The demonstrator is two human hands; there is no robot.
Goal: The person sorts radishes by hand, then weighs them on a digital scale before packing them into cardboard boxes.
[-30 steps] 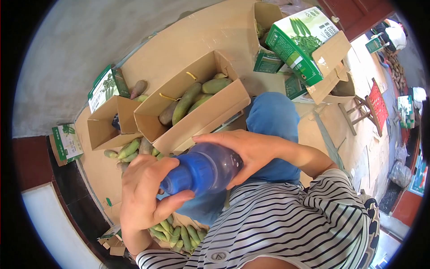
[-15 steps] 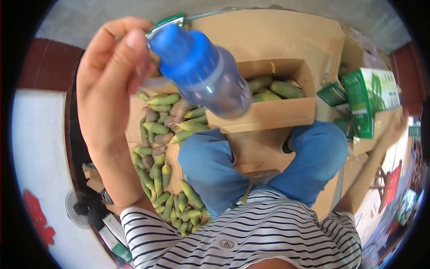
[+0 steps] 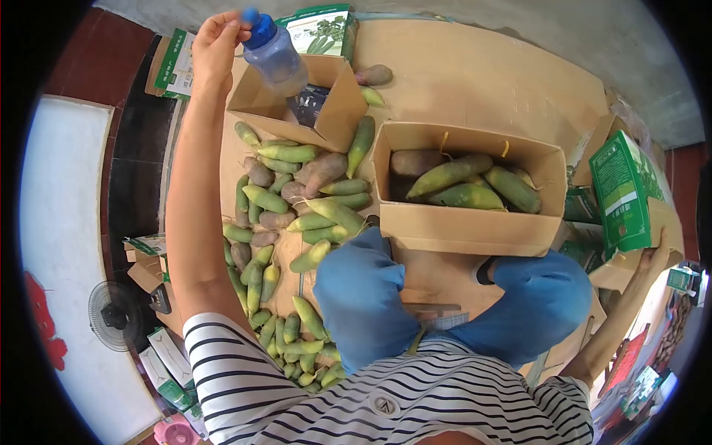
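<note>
My left hand [image 3: 216, 52] is raised at the upper left, its fingers closed on the blue top of a clear plastic water bottle [image 3: 274, 63]. The bottle hangs tilted over an open cardboard box [image 3: 297, 124] with a dark printed item [image 3: 308, 104] inside. Far to the right, my right hand [image 3: 654, 256] grips the lower edge of a green and white carton [image 3: 629, 200]; its fingers are partly hidden. Between my hands stands another open cardboard box [image 3: 475, 228], holding green radishes [image 3: 463, 196] and a brownish root [image 3: 415, 162].
Many green radishes [image 3: 285, 152] and brownish roots [image 3: 324, 172] lie spread on cardboard sheeting [image 3: 475, 70] left of my legs. A printed carton [image 3: 326, 33] stands at the back. At the left are a fan [image 3: 113, 315] and more green-white boxes [image 3: 167, 363].
My left hand has carried the bottle away from me, up and left, over the back box. My right hand has shifted lower against the carton, and the view has tilted.
</note>
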